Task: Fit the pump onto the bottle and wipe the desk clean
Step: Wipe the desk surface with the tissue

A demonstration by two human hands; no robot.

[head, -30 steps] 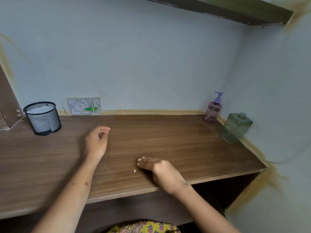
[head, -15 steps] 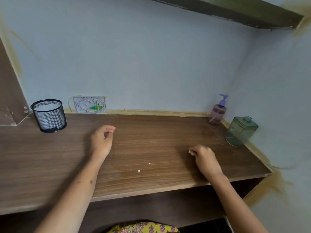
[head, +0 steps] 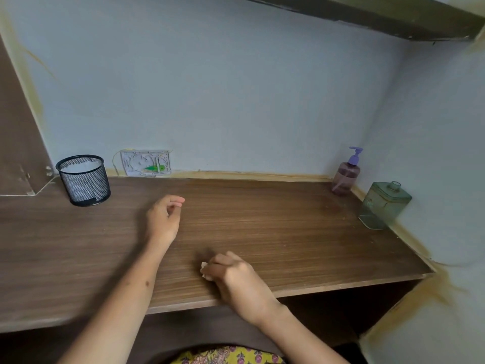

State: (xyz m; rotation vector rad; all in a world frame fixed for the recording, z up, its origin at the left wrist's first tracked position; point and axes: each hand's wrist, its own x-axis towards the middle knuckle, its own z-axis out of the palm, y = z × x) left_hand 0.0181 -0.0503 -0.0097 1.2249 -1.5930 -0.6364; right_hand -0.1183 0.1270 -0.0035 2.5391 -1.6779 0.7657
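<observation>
Right hand (head: 236, 277) pinches a small white wad (head: 204, 265) against the desk (head: 301, 232) (left hand (head: 164, 219) loosely curled, empty).

A single head-worn wide-angle camera is looking forward and down from the seated person's own eye level, facing the wall behind the wooden desk (head: 288, 232). It is sitting close — both forearms are entering from the bottom edge, and the desk's near lip is crossing the lower third. The lens is taking in the back wall, the right-hand corner and the underside of a shelf (head: 367, 17) at top — straight edges are bowing toward the frame's margins.
</observation>
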